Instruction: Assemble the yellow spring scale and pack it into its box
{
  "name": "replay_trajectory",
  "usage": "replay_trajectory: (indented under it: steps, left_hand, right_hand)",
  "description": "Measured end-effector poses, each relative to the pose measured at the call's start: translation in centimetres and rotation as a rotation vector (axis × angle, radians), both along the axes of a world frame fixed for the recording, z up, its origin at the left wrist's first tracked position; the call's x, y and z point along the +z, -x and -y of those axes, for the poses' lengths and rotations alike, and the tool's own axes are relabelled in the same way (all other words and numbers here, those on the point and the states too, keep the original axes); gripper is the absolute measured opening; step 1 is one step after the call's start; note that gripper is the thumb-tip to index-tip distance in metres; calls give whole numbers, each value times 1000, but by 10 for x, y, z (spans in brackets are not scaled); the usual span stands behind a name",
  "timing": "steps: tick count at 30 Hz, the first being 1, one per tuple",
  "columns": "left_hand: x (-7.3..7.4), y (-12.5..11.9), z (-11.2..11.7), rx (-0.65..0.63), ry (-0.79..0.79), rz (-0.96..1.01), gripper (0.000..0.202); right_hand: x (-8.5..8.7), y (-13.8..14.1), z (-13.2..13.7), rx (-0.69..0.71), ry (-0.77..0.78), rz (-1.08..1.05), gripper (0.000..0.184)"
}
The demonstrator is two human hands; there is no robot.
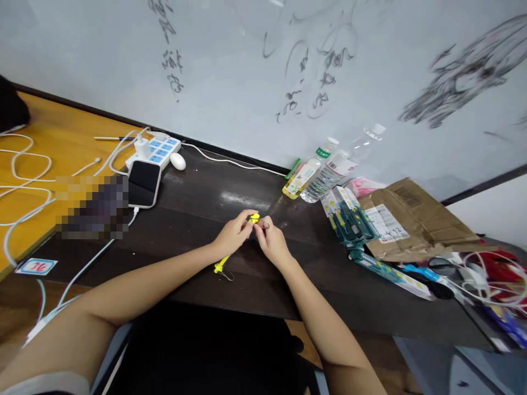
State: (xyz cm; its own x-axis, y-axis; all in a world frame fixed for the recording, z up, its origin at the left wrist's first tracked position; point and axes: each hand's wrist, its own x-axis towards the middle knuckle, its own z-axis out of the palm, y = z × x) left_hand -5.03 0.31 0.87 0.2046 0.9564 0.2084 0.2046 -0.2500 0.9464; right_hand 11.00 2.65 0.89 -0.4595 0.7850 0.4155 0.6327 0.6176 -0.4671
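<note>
Over the dark tabletop, my left hand point(234, 237) is closed, pinching a small yellow plastic piece point(254, 218) between thumb and fingers. My right hand point(272, 241) meets it from the right, its fingers closed around a thin curved metal wire point(265, 223) at the yellow piece. The exact kind of piece is too small to make out. Below my left wrist lies a slim yellow plastic part point(220, 266) with a thin wire hook at its end. The wrist hides its upper part, so I cannot tell whether it joins the piece in my hands.
Left of my hands are a phone point(144, 184), a power strip point(164, 151) and a white rounded gadget point(178, 161). To the right stand bottles point(304, 176), green boxes point(348, 216) and a cardboard package point(420, 216). White cables point(88, 271) cross the left edge.
</note>
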Motion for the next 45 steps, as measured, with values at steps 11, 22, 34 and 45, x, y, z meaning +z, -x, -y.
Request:
replay_trajectory:
  steps: [11,22,34,45]
  left_hand:
    - [-1,-1,0,-37,16,84,42]
    - [6,-2,6,-79,-56,25,44]
    - [3,-3,7,-106,-101,-1,55]
    - [-2,-3,3,-104,-66,-7,49]
  right_hand:
    - [-1,-5,-2,29,25,-56,14]
    - [1,-11,-11,232,581,-692,22]
    - [6,-13,-13,284,700,-650,32]
    - [0,-13,-15,314,741,-688,30]
